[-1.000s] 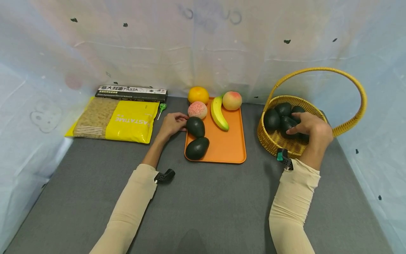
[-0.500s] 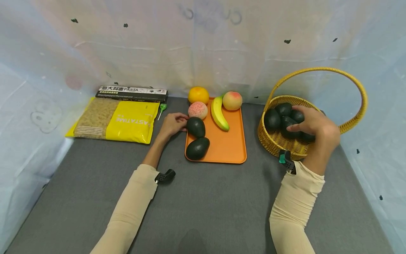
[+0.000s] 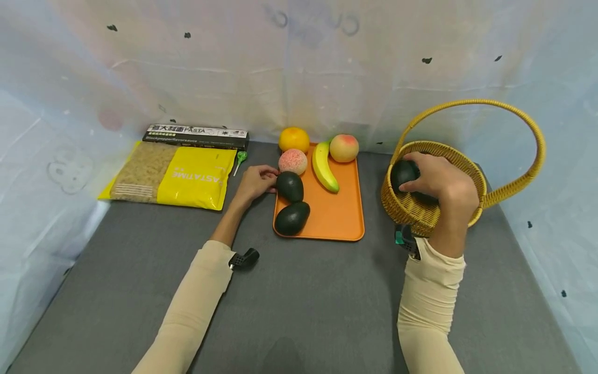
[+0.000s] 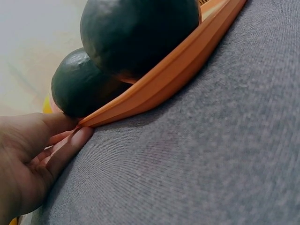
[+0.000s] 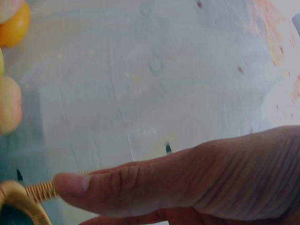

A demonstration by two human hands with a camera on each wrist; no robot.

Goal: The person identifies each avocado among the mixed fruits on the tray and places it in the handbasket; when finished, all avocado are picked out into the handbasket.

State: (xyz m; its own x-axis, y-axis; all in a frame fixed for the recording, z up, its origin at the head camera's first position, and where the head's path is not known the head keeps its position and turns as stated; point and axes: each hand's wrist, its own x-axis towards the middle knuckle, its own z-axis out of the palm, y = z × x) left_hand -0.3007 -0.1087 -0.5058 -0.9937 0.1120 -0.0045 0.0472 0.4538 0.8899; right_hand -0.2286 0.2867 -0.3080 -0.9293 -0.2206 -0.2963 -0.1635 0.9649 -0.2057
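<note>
My left hand (image 3: 256, 183) pinches the left rim of an orange tray (image 3: 331, 218), thumb above and fingers under the edge in the left wrist view. Two dark avocados lie along that side; the upper avocado (image 3: 289, 187) is beside my fingertips, the lower avocado (image 3: 292, 218) nearer the front. At the right, my right hand (image 3: 441, 179) reaches over a yellow wicker basket (image 3: 406, 210), thumb and forefinger spread about an avocado (image 3: 404, 174). Contact there cannot be told. The hand hides most of the basket's other avocados. The right wrist view shows its thumb (image 5: 131, 185) straight.
An orange (image 3: 294, 139), a speckled pink fruit (image 3: 293, 161), a banana (image 3: 324, 167) and a peach (image 3: 344, 148) sit toward the tray's back. Left stand a yellow pasta bag (image 3: 191, 176), a pasta box (image 3: 196, 136) and a green lollipop (image 3: 241, 157). The basket's tall handle (image 3: 472, 102) arches overhead.
My right hand shifts slightly right, then left across the basket, over the avocado at its left side, covering the others. My left hand keeps its place at the tray's rim.
</note>
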